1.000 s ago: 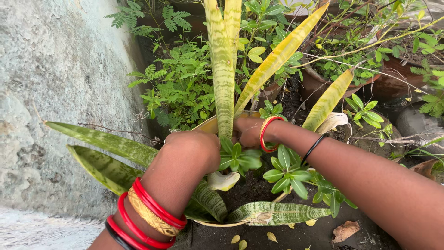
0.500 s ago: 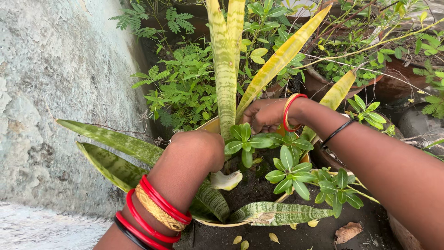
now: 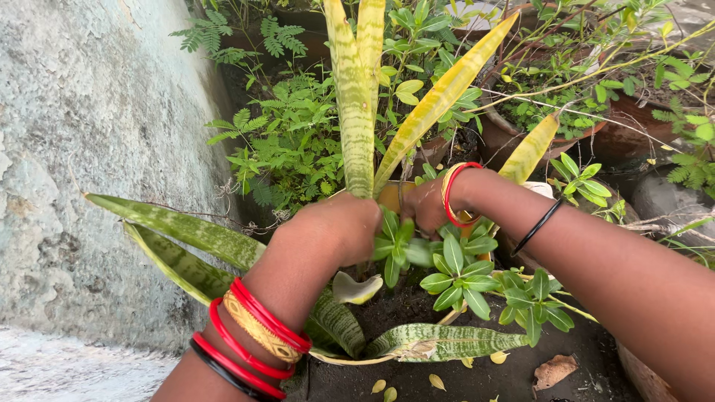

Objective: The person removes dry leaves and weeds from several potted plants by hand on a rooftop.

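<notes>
A snake plant (image 3: 356,126) with tall yellow-green banded leaves grows in a pale pot (image 3: 350,359) of dark soil. A small leafy green shoot (image 3: 395,246) stands at its base, with more rosettes (image 3: 456,279) trailing to the right. My left hand (image 3: 339,223), with red and gold bangles on the wrist, bends down into the pot beside the shoot; its fingers are hidden. My right hand (image 3: 424,205), also wearing bangles, has its fingers curled around the top of the shoot. The two hands almost touch.
A rough grey wall (image 3: 89,112) rises close on the left. Ferns (image 3: 290,149) and terracotta pots (image 3: 499,138) with other plants crowd behind and to the right. Low snake plant leaves (image 3: 179,231) spread left. A dry brown leaf (image 3: 555,370) lies on the ground.
My right hand rose from the soil with the shoot, then came back down towards the left hand. My left hand moved up and right to meet it at the shoot.
</notes>
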